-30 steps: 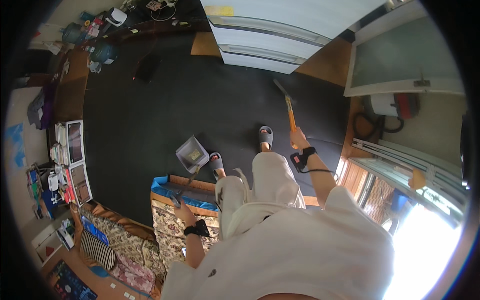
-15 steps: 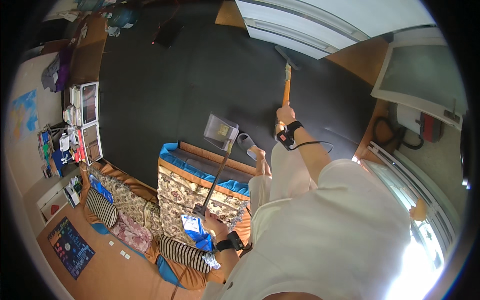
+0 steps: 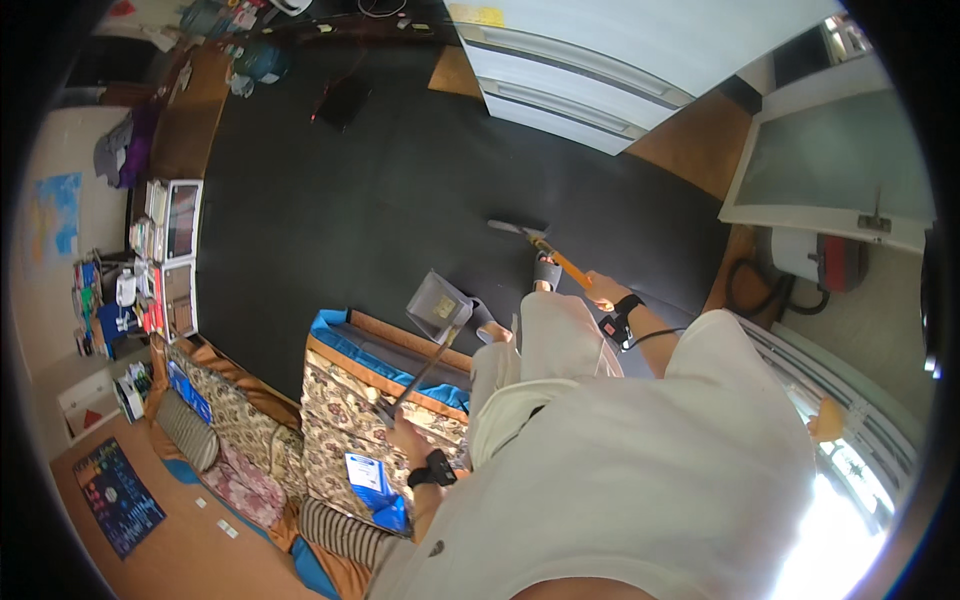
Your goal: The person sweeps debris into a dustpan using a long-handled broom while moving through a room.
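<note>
My right hand is closed round the orange handle of a broom. Its narrow grey head rests on the dark floor, just beyond my foot. Lower on the left, my left hand grips the long handle of a grey dustpan. The pan sits on the floor beside my slippered foot, in front of the sofa, with its mouth apart from the broom head. A pale yellowish patch shows inside the pan; I cannot tell what it is.
A sofa with a flowered cover stands at the near left, holding a blue-and-white packet. White drawers stand at the far side. Bookshelves line the left. A frosted door and a black hose are at right.
The broom has come toward me and left, away from the white drawers, its handle now slanting. The dustpan stays beside my foot. My view has shifted slightly.
</note>
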`<state>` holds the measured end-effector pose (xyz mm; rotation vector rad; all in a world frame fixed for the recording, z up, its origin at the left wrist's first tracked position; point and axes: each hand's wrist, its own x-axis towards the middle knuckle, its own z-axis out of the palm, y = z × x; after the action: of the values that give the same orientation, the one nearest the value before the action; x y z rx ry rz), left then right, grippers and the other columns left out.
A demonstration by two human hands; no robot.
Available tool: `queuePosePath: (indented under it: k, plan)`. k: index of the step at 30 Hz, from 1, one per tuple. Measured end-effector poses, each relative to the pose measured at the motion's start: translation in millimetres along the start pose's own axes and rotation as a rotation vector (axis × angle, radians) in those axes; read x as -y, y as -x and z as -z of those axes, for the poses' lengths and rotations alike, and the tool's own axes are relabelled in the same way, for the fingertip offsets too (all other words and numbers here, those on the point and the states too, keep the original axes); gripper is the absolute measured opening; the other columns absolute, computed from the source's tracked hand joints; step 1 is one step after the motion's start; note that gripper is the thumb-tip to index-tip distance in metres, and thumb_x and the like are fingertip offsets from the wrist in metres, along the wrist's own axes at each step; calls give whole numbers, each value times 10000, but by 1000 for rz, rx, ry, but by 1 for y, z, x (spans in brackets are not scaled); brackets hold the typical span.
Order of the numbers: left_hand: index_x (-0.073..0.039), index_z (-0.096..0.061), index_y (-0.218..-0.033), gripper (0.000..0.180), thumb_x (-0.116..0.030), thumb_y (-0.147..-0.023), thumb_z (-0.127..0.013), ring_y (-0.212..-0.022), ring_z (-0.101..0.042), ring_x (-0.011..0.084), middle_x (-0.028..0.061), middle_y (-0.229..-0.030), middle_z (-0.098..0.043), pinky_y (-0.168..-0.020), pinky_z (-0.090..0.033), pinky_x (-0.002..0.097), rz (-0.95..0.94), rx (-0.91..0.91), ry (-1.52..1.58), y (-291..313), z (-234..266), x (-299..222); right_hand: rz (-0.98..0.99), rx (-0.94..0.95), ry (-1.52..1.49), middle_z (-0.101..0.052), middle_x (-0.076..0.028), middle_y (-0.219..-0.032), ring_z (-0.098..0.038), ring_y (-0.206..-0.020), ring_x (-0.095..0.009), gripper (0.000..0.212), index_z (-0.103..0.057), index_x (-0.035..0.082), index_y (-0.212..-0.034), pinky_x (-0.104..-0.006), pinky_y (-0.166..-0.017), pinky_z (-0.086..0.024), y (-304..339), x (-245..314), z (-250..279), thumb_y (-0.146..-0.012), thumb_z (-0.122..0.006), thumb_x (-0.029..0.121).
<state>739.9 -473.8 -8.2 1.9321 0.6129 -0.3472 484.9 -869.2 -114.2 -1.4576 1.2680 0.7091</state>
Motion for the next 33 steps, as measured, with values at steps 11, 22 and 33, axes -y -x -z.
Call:
queuePosePath:
  k: [11,22,33]
  plan:
    - [-117,-410,-588,235,-70,-741,-583,-355,-323,70,-32,-477,-365,-340,-245,229,14,-69,134,6,8,2,114,-133,-141,-591,-142,-634,-584,-472,-237,343,-451,80,-1118,-347,-424,-457,-1,10,24,-800,-508,198]
    - [-75,-480,-806,116,-79,-779,-593,-403,-253,43,-64,-515,-302,-372,-189,218,97,-163,134,41,24,-10,115,-389,96,-615,-220,-725,-626,-655,-357,371,-379,29,-1119,-413,-615,-496,-109,85,35,-767,-443,128]
    - [-61,-485,-752,113,-54,-767,-597,-389,-285,46,-53,-506,-344,-364,-213,213,141,-176,93,27,24,10,127,16,335,-578,-249,-1023,-550,-976,-392,435,-429,39,-1164,-442,-818,-451,-43,51,-35,-754,-500,166]
